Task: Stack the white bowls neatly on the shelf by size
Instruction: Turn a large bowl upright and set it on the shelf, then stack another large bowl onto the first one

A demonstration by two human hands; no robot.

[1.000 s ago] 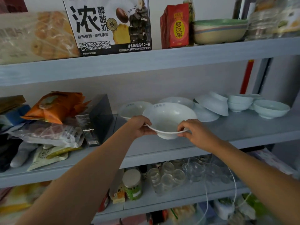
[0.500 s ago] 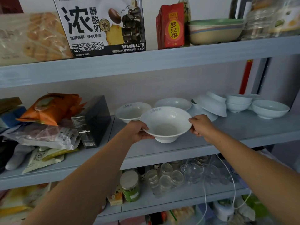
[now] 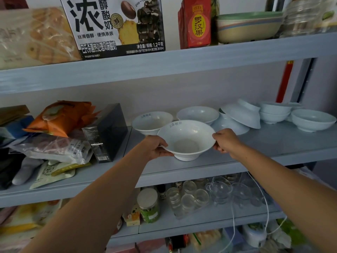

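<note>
A large white flared bowl (image 3: pixel 186 137) rests with its foot on the grey middle shelf (image 3: pixel 273 143). My left hand (image 3: pixel 155 147) grips its left rim and my right hand (image 3: pixel 225 140) grips its right rim. Behind it stand two more large white bowls, one at the left (image 3: pixel 148 121) and one at the right (image 3: pixel 197 113). Further right, two bowls (image 3: pixel 240 114) lie tipped on their sides, then a short stack of small bowls (image 3: pixel 274 112), then a single medium bowl (image 3: pixel 312 120).
A black box (image 3: pixel 105 132) and snack bags (image 3: pixel 60 117) crowd the shelf's left half. The upper shelf carries a milk carton box (image 3: pixel 116 24), a red box (image 3: pixel 196 22) and coloured bowls (image 3: pixel 248 26). Glass cups (image 3: pixel 187 198) and a jar (image 3: pixel 148 205) stand below.
The bowl held in both hands has moved back into the shelf and down, from hovering at the front edge to resting on the shelf surface. My right hand slid to the bowl's right rim.
</note>
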